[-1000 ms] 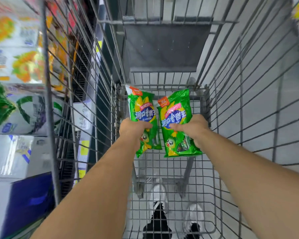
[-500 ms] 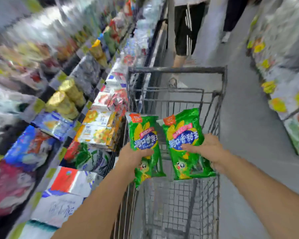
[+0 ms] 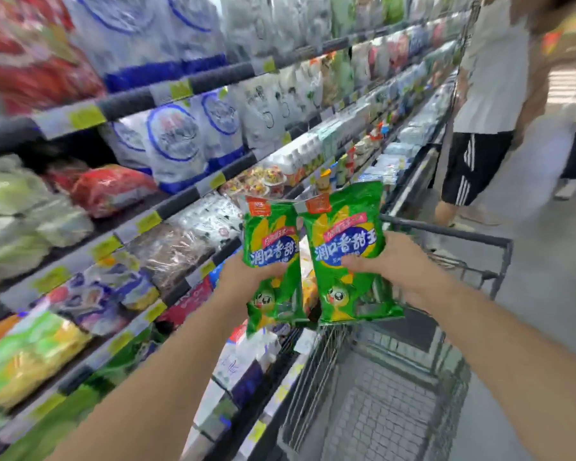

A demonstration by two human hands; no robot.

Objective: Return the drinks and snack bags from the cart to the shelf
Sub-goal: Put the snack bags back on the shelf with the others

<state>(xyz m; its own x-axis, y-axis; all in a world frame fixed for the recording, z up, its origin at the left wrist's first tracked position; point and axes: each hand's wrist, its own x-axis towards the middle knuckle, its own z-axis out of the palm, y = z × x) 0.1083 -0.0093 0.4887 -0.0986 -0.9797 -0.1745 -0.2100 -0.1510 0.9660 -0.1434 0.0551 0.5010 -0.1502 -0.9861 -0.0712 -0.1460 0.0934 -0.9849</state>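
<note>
I hold two green corn snack bags upright, side by side and touching, above the front left corner of the wire cart (image 3: 446, 242). My left hand (image 3: 243, 281) grips the left snack bag (image 3: 268, 241) at its middle. My right hand (image 3: 396, 264) grips the right snack bag (image 3: 345, 234) from its right side, thumb across the front. Both bags hang just right of the shelf (image 3: 167, 207), which runs along the left with packed rows of bagged goods. The cart basket (image 3: 386, 417) below my arms shows bare mesh.
A person in black striped shorts (image 3: 476, 164) stands in the aisle just beyond the cart's far end, another person at the right edge. Yellow price tags (image 3: 148, 221) line the shelf rails. Grey floor (image 3: 546, 294) lies right of the cart.
Both hands lifted the two bags out of the cart and up toward the shelf on the left. My view swung up from the cart bottom to the shelves, and the bags came together.
</note>
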